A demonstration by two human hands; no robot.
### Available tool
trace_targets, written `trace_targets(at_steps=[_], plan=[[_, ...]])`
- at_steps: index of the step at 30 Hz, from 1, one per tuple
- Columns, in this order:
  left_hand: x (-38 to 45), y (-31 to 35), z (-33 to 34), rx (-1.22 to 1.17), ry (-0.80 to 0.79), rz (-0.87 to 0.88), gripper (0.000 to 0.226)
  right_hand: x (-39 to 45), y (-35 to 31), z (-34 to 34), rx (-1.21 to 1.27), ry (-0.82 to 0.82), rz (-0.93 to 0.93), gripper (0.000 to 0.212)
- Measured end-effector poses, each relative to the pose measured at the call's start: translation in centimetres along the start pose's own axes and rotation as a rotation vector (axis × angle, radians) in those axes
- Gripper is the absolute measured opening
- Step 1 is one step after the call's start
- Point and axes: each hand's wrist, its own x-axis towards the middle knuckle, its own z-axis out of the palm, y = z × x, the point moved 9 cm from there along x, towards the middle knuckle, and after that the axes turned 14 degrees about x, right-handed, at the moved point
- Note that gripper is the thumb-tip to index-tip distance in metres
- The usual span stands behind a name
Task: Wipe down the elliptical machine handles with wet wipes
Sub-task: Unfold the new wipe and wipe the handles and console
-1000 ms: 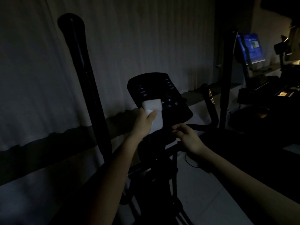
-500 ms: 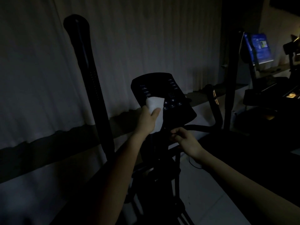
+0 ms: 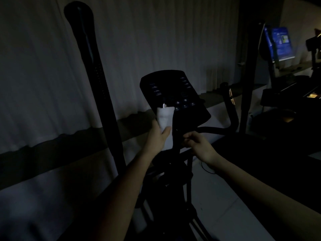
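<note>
Black and dim, the elliptical machine (image 3: 173, 153) filled my view, its tall left handle (image 3: 92, 70) upright beside the console (image 3: 175, 94). My left hand (image 3: 159, 136) gripped the white wet wipe (image 3: 165, 119) wrapped round the small handle below the console; my right hand (image 3: 199, 145) curled loosely near the post, grip unclear.

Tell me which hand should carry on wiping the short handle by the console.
Left. The left hand already holds the white wipe wrapped round the short handle below the console. The right hand carries no wipe; it grips the dark frame lower down.
</note>
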Motion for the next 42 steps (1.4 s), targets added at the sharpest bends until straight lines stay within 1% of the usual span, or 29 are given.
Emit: trace_targets(at_steps=[3, 8, 10, 12, 14, 16, 18, 21, 23, 26, 30, 33, 36, 39, 42], plan=[[-1.5, -1.5, 1.0, -0.015, -0.005, -0.001, 0.038, -0.9, 1.2, 0.2, -0.012, -0.018, 0.019, 0.016], [0.6, 0.1, 0.0, -0.080, -0.119, -0.038, 0.037, -0.4, 0.2, -0.1, 0.010, -0.001, 0.007, 0.016], [1.1, 0.0, -0.1, -0.078, -0.108, -0.035, 0.041, 0.0, -0.2, 0.1, 0.032, 0.007, 0.008, 0.016], [0.2, -0.6, 0.5, -0.101, -0.100, -0.053, 0.036, -0.2, -0.1, 0.7, 0.043, 0.003, 0.015, 0.016], [-1.4, -1.1, 1.1, -0.183, -0.077, -0.062, 0.029, -0.7, 0.8, 1.5, 0.037, -0.009, 0.028, 0.016], [-2.4, -1.3, 1.0, -0.194, -0.026, -0.033, 0.037, -1.3, 1.8, 2.2, 0.010, -0.032, 0.030, 0.014], [-3.0, -1.3, 1.0, -0.138, -0.049, -0.005, 0.043, -1.7, 2.6, 2.4, -0.027, -0.050, 0.038, 0.014], [-1.6, -1.2, -1.0, 0.062, -0.002, 0.039, 0.038, -1.2, 2.8, 2.0, -0.053, -0.051, 0.045, 0.013], [-0.3, -0.1, -2.9, 0.036, 0.036, 0.076, 0.031, -0.8, 2.3, 1.6, -0.035, -0.039, 0.035, 0.011], [0.0, 1.2, -3.7, 0.045, 0.049, 0.155, 0.030, -0.5, 2.0, 1.4, -0.023, -0.018, 0.031, 0.011], [-4.1, -0.9, -2.0, -0.016, 0.071, 0.110, 0.023, -1.5, 2.5, 1.8, -0.039, -0.033, 0.038, 0.012], [-5.7, -2.4, -1.2, -0.087, 0.042, 0.072, 0.021, -2.2, 3.5, 1.9, -0.062, -0.043, 0.061, 0.013], [-4.7, -1.5, -2.3, -0.086, 0.012, 0.118, 0.029, -2.4, 3.7, 1.8, -0.067, -0.038, 0.063, 0.012], [-2.8, 0.4, -3.8, -0.063, 0.044, 0.178, 0.042, -2.3, 2.8, 1.6, -0.054, -0.025, 0.039, 0.013], [-2.6, 0.8, -3.3, -0.016, 0.053, 0.157, 0.041, -2.4, 2.3, 1.7, -0.021, -0.034, 0.025, 0.013]])
